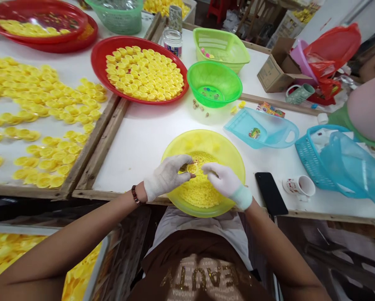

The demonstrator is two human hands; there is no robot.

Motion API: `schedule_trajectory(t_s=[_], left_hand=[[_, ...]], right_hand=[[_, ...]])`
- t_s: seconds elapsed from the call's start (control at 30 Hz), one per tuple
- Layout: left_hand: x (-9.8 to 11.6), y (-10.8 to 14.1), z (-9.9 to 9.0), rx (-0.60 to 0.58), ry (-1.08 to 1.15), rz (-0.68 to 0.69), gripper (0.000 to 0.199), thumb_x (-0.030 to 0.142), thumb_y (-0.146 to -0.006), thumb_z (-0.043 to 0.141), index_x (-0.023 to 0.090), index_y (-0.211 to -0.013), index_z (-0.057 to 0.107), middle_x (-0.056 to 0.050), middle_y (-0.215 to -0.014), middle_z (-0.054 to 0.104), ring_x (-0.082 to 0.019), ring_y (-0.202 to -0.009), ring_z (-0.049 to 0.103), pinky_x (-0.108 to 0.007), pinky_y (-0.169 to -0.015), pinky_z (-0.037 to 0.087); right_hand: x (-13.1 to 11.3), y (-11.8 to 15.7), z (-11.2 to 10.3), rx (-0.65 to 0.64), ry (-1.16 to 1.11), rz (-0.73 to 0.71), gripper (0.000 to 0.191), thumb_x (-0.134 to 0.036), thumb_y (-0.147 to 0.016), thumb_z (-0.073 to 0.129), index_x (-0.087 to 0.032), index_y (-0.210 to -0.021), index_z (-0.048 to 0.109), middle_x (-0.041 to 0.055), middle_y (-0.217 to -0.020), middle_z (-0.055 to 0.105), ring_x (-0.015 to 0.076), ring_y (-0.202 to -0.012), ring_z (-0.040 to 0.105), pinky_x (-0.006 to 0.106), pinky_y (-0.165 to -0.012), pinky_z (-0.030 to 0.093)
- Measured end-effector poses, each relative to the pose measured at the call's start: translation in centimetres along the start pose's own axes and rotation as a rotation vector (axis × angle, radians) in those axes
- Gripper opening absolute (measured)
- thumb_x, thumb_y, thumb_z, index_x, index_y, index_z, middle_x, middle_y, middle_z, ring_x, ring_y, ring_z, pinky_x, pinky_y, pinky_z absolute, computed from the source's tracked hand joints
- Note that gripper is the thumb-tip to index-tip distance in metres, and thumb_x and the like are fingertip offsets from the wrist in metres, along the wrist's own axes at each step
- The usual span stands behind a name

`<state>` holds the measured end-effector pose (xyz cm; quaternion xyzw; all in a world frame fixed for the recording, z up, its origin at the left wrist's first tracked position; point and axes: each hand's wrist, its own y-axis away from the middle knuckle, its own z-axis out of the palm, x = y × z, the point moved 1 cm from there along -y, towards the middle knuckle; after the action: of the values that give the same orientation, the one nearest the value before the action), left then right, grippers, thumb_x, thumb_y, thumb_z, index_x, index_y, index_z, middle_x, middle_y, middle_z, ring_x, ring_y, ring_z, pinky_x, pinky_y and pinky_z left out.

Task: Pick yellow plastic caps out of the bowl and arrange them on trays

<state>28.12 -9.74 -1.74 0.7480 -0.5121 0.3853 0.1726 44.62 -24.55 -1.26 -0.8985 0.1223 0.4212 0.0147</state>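
A wide yellow basin (203, 140) sits at the front edge of the table before me, with many small yellow pellets (200, 194) in it. Over it, my left hand (168, 175), in a white knit glove, pinches a small round yellow plastic cup (192, 168) between thumb and fingers. My right hand (223, 180), in a white glove with a pale green cuff, is just right of the cup. Its fingers are drawn together at the tips; whatever they pinch is too small to make out.
Left of a wooden rail lie many yellow cups (52, 156). A red tray (96, 69) of similar cups, a green bowl (214, 100) and a blue scoop-shaped tray (269, 140) stand behind the basin. A phone (270, 193), a mug (300, 186) and a blue basket (313, 159) are at right.
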Motion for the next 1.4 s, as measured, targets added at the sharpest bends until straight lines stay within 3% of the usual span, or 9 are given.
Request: schedule_trajectory(t_s=[0.17,0.33,0.47,0.6,0.87,1.0,1.13,1.23,1.4], left_hand=[[-2.3,1.1,-6.9,0.245,-0.136,-0.106,0.027,0.034,-0.085,0.068,0.015,-0.104,0.068,-0.007,-0.099,0.066,-0.014,-0.074,0.06,-0.029,-0.075,0.052],[-10.2,4.2,-18.9,0.531,-0.542,-0.541,0.031,0.034,-0.079,0.064,0.014,-0.101,0.07,-0.004,-0.094,0.069,-0.017,-0.091,0.061,-0.027,-0.084,0.047],[-17.6,7.3,-26.5,0.507,-0.609,-0.9,0.036,0.036,-0.074,0.066,0.01,-0.098,0.068,0.004,-0.078,0.061,-0.011,-0.079,0.051,-0.024,-0.075,0.041],[-21.9,9.0,-28.5,0.403,-0.541,-1.019,0.035,0.035,-0.066,0.075,0.01,-0.088,0.065,0.007,-0.06,0.053,-0.01,-0.067,0.043,-0.022,-0.066,0.038],[-22.8,7.8,-27.2,0.204,-0.592,-1.032,0.044,0.05,-0.066,0.066,0.017,-0.094,0.068,-0.002,-0.093,0.073,-0.024,-0.091,0.06,-0.037,-0.088,0.049],[-18.3,3.8,-24.0,0.283,-0.719,-0.843,0.059,0.058,-0.078,0.052,0.02,-0.121,0.067,-0.005,-0.127,0.069,-0.028,-0.11,0.061,-0.043,-0.103,0.047],[-8.4,-1.0,-16.4,0.346,-0.595,-0.365,0.046,0.045,-0.088,0.047,0.017,-0.113,0.073,-0.008,-0.115,0.073,-0.024,-0.104,0.065,-0.035,-0.098,0.049],[-2.3,-4.2,-9.0,0.14,-0.311,-0.104,0.039,0.042,-0.089,0.051,0.016,-0.106,0.075,-0.009,-0.105,0.075,-0.021,-0.093,0.068,-0.032,-0.089,0.052],[1.0,-9.1,2.6,-0.282,-0.192,-0.051,0.029,0.027,-0.087,0.055,0.018,-0.106,0.075,-0.009,-0.106,0.075,-0.022,-0.096,0.068,-0.032,-0.087,0.051]], right_hand=[[0.7,0.5,2.0,-0.001,0.217,-0.171,0.028,-0.024,-0.095,0.049,-0.022,-0.115,0.067,0.0125,-0.127,0.067,0.029,-0.12,0.063,0.05,-0.105,0.05],[1.1,0.3,3.3,0.013,0.226,-0.226,0.029,-0.029,-0.098,0.048,-0.025,-0.119,0.067,0.0111,-0.123,0.07,0.0303,-0.119,0.064,0.052,-0.104,0.052],[1.0,0.2,3.6,0.019,0.258,-0.223,0.029,-0.03,-0.099,0.046,-0.024,-0.119,0.066,0.0108,-0.122,0.07,0.0297,-0.118,0.065,0.051,-0.102,0.053],[0.9,0.2,3.7,0.016,0.276,-0.201,0.028,-0.029,-0.099,0.046,-0.024,-0.117,0.066,0.0108,-0.12,0.071,0.0293,-0.114,0.066,0.049,-0.099,0.054],[-0.2,-3.4,2.7,-0.214,0.417,-0.058,0.029,-0.024,-0.101,0.041,-0.018,-0.108,0.068,0.0106,-0.109,0.071,0.0241,-0.106,0.066,0.038,-0.095,0.049],[-0.6,-6.4,3.1,-0.347,0.604,0.079,0.033,-0.035,-0.099,0.047,-0.014,-0.117,0.064,0.0145,-0.118,0.066,0.0248,-0.097,0.067,0.034,-0.083,0.048],[-1.4,-5.4,3.8,-0.545,0.57,0.096,0.047,-0.06,-0.09,0.056,-0.016,-0.098,0.068,0.0123,-0.1,0.072,0.0256,-0.08,0.067,0.033,-0.066,0.045],[-2.2,-2.7,3.5,-0.63,0.532,0.083,0.04,-0.054,-0.093,0.051,-0.018,-0.091,0.068,0.0109,-0.091,0.072,0.0256,-0.078,0.066,0.033,-0.064,0.042],[-2.0,1.0,2.4,-0.425,0.414,0.002,0.022,-0.032,-0.099,0.051,-0.018,-0.097,0.068,0.0077,-0.098,0.07,0.0215,-0.09,0.064,0.032,-0.08,0.044]])
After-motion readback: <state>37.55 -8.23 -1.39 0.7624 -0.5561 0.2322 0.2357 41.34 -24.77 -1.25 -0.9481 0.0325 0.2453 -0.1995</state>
